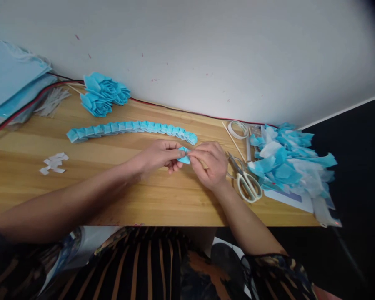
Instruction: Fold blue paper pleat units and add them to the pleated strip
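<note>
The small folded blue piece, between the left grip and right grip, both pinching it, looks light, soft and easily crumpled, so it seems best taken by its edges, with fingertips only

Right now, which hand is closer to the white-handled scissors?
The right hand. It is just left of the white-handled scissors, fingers at a folded blue piece. The left hand is farther left, holding that piece's other side.
</note>
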A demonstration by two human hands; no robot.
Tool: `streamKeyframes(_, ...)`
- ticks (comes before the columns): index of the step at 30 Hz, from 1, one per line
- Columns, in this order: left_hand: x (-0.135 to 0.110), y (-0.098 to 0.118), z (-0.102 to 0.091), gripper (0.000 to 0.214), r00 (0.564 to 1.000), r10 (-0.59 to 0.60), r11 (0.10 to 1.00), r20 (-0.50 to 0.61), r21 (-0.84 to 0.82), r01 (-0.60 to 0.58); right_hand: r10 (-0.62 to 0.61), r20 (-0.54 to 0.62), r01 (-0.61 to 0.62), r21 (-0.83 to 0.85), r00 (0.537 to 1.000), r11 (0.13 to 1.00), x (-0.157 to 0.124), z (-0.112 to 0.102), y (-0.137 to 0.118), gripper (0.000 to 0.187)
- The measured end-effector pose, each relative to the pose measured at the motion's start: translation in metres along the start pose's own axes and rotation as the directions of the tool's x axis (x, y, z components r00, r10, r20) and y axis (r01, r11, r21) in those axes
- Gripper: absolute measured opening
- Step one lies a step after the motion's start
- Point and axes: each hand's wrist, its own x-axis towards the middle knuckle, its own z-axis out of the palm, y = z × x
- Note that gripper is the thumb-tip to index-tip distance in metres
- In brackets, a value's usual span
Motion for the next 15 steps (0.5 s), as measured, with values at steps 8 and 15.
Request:
streamKeyframes(8,0.0056,-0.0016,-0.0092,0.022,0.994,0.110,0.981,-0.017,0.160,-0.106,0.111,0.068,-0.118,0.101,0.991,0.988,0.0002,-0.0097,0.0003,0.024)
streamKeyframes(15,0.0025,-0.0049,-0.0091,0.015,0.979,0.204,0.875,-0.017,0.453,-0.174,0.519,0.338,-0.617,0.361,0.785,0.699,-0.0040,-0.0079,0.0034,0.034)
